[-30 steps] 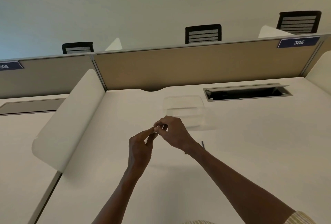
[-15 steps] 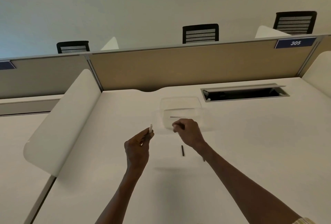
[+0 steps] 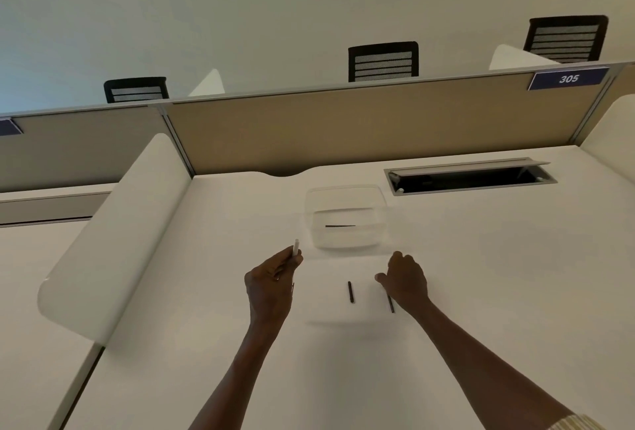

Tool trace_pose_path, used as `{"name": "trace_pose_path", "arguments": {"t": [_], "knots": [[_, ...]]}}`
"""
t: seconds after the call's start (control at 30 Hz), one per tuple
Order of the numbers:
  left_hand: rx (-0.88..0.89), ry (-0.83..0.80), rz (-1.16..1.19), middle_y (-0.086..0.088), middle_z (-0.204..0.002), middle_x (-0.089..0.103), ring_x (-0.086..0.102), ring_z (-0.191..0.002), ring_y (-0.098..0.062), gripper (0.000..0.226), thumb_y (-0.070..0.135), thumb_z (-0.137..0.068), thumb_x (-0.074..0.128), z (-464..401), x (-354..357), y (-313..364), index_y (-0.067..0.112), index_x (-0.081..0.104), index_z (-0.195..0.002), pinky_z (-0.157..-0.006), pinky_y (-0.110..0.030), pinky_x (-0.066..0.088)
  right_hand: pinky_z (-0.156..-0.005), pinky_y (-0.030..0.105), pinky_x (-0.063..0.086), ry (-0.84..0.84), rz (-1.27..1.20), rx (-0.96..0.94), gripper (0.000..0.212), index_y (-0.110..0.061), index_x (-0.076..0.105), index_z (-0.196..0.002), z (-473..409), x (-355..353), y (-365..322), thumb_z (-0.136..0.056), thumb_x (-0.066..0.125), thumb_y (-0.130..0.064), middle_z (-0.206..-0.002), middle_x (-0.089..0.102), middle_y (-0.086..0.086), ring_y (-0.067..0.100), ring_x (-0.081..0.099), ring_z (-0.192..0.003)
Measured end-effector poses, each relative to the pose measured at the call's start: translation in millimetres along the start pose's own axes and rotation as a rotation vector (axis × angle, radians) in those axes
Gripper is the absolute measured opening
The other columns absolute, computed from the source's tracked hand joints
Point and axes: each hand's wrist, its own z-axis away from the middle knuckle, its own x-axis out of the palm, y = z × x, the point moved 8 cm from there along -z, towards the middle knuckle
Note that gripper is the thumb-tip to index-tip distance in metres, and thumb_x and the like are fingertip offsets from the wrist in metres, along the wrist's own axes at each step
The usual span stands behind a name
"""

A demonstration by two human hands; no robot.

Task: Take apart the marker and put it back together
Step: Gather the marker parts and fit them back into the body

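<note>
Head view: sign reads "305"; left hand pinches white marker barrel; right hand loosely curled, empty.

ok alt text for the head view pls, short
A person's left hand holds a thin white marker part above a white desk, while the right hand rests by two short black parts lying on it. A clear tray behind holds another thin dark piece.

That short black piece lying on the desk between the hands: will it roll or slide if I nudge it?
The short black piece looks thin and round, so it would probably roll sideways. It seems light, and the desk looks smooth, so it may also skid.
</note>
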Motion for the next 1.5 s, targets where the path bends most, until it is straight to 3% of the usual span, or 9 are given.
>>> {"name": "trace_pose_path", "arguments": {"t": [0.27,0.47,0.6,0.77,0.87,0.97,1.1,1.23,1.5], "knots": [[-0.019,-0.012,0.004,0.0,-0.07,0.062,0.05,-0.067,-0.017,0.029,0.004,-0.086,0.073,4,1,-2,0.032,0.075,-0.093,-0.058,-0.008,0.044,-0.074,0.028,0.046,-0.107,-0.011,0.057,0.034,-0.003,0.061,-0.102,-1,16,15,-0.083,0.071,-0.029,-0.107,0.068,0.014,0.031,0.064,-0.103],[-0.01,-0.026,0.015,0.002,-0.068,0.059,0.048,-0.065,-0.018,0.042,0.005,-0.085,0.074,4,4,-7,0.047,0.075,-0.085,-0.057,-0.009,0.043,-0.076,0.03,0.049,-0.089,0.01,0.054,0.028,-0.002,0.06,-0.106,-4,14,11,-0.091,0.062,-0.025,-0.109,0.068,0.016,0.033,0.065,-0.102],[-0.008,-0.028,-0.019,0.012,-0.072,0.07,0.06,-0.064,-0.011,0.042,0.006,-0.084,0.075,5,6,-10,0.048,0.075,-0.086,-0.063,-0.007,0.045,-0.076,0.029,0.048,-0.098,-0.016,0.043,0.029,0.0,0.061,-0.103,-8,10,5,-0.087,0.064,-0.023,-0.107,0.069,0.016,0.032,0.064,-0.103],[-0.025,-0.032,-0.035,0.02,-0.086,0.077,0.071,-0.084,0.003,0.027,0.004,-0.083,0.075,6,7,-15,0.027,0.078,-0.096,-0.072,-0.008,0.049,-0.071,0.028,0.048,-0.062,-0.207,-0.082,0.019,0.0,0.068,-0.091,-7,-14,-30,-0.08,0.068,-0.015,-0.091,0.072,0.013,0.03,0.067,-0.091],[-0.025,-0.04,-0.041,0.019,-0.085,0.077,0.071,-0.082,0.002,0.028,0.004,-0.082,0.076,7,8,-16,0.028,0.077,-0.096,-0.072,-0.008,0.049,-0.072,0.034,0.057,-0.032,-0.393,-0.188,0.022,-0.005,0.066,-0.102,2,-36,-57,-0.081,0.068,-0.01,-0.083,0.073,0.011,0.026,0.07,-0.075],[-0.017,-0.05,-0.046,0.018,-0.085,0.077,0.072,-0.082,-0.001,0.027,0.004,-0.082,0.076,5,9,-13,0.028,0.077,-0.096,-0.073,-0.009,0.05,-0.062,0.026,0.057,-0.004,-0.538,-0.306,0.027,-0.012,0.066,-0.11,16,-63,-88,-0.084,0.065,-0.007,-0.066,0.071,0.006,0.015,0.068,-0.055],[-0.028,-0.056,-0.038,0.016,-0.087,0.077,0.073,-0.088,-0.003,0.023,0.003,-0.081,0.077,3,10,-11,0.016,0.078,-0.099,-0.076,-0.009,0.051,-0.067,0.031,0.06,0.019,-0.672,-0.417,0.02,-0.013,0.068,-0.106,37,-92,-127,-0.086,0.068,-0.011,-0.07,0.072,0.003,0.013,0.07,-0.057],[-0.022,-0.068,-0.056,0.02,-0.085,0.076,0.073,-0.086,0.0,0.023,0.002,-0.079,0.078,5,12,-8,0.013,0.078,-0.099,-0.075,-0.008,0.051,-0.058,0.023,0.058,0.08,-0.834,-0.492,0.018,-0.015,0.066,-0.102,56,-114,-150,-0.086,0.071,-0.012,-0.072,0.072,-0.002,0.01,0.068,-0.056],[-0.03,-0.089,-0.04,0.018,-0.083,0.076,0.073,-0.082,-0.002,0.023,0.001,-0.079,0.078,8,13,-3,0.01,0.078,-0.1,-0.073,-0.01,0.052,-0.059,0.017,0.054,0.215,-0.82,-0.533,0.019,-0.017,0.063,-0.105,64,-119,-157,-0.087,0.07,-0.014,-0.072,0.07,-0.007,0.006,0.066,-0.054]]}}
